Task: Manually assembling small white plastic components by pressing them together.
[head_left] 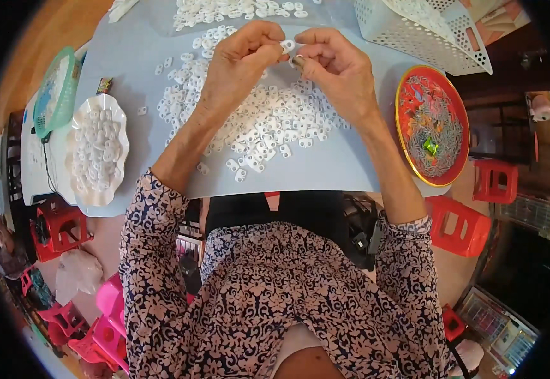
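Both hands are raised over a grey-blue table, close together above a heap of small white plastic pieces with holes in them. Thumb and fingers of my left hand pinch one such white piece. My right hand, just beside it, is closed with its fingertips together. At its thumb tip shows a small dull metallic-looking bit, too small to name. Right of that hand stands a red oval tray with many small grey metal parts and a shiny green wrapper in it.
On the left, a white scalloped dish holds more white pieces, near a green basket and a small wrapper. A white perforated basket stands far right. Red plastic stools flank the table.
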Demonstrator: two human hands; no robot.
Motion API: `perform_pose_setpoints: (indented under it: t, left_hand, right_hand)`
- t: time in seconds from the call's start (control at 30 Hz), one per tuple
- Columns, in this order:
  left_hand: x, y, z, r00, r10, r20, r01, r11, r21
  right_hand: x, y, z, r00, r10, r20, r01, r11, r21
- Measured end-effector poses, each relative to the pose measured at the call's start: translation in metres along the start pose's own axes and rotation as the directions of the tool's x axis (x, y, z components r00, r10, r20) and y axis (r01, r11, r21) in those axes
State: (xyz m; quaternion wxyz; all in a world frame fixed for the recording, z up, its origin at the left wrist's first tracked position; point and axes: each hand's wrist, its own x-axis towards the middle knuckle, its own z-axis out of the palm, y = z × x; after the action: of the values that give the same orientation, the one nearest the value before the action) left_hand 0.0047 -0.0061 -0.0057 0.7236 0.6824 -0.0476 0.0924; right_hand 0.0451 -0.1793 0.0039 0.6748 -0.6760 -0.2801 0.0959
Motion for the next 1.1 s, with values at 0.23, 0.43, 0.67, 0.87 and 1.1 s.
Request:
perform_pose_setpoints:
  t: [0.23,0.43,0.67,0.87,1.1]
  left_hand:
    - [-0.002,-0.001,0.002,1.0,0.015,0.026,-0.016,0.998,0.053]
    - [-0.002,0.0,0.003,0.999,0.022,0.034,-0.024,0.998,0.065]
    - [-0.002,0.005,0.0,0.989,0.037,0.143,-0.067,0.975,0.212]
    - [-0.005,0.007,0.003,0.996,-0.027,0.086,0.007,0.974,0.224]
    - [-0.007,0.009,0.007,0.997,-0.073,0.018,0.069,0.982,0.177]
  right_hand:
    - [0.0,0.001,0.002,1.0,-0.011,-0.01,0.011,0.999,-0.03]
    - [-0.001,0.004,0.002,0.998,-0.053,-0.028,0.051,0.997,-0.063]
    - [0.0,0.002,0.006,0.994,-0.084,-0.069,0.081,0.996,-0.04]
    - [0.0,0.003,0.005,0.999,-0.047,-0.021,0.046,0.998,-0.034]
    - [-0.001,0.009,0.006,0.994,-0.106,0.011,0.107,0.992,-0.069]
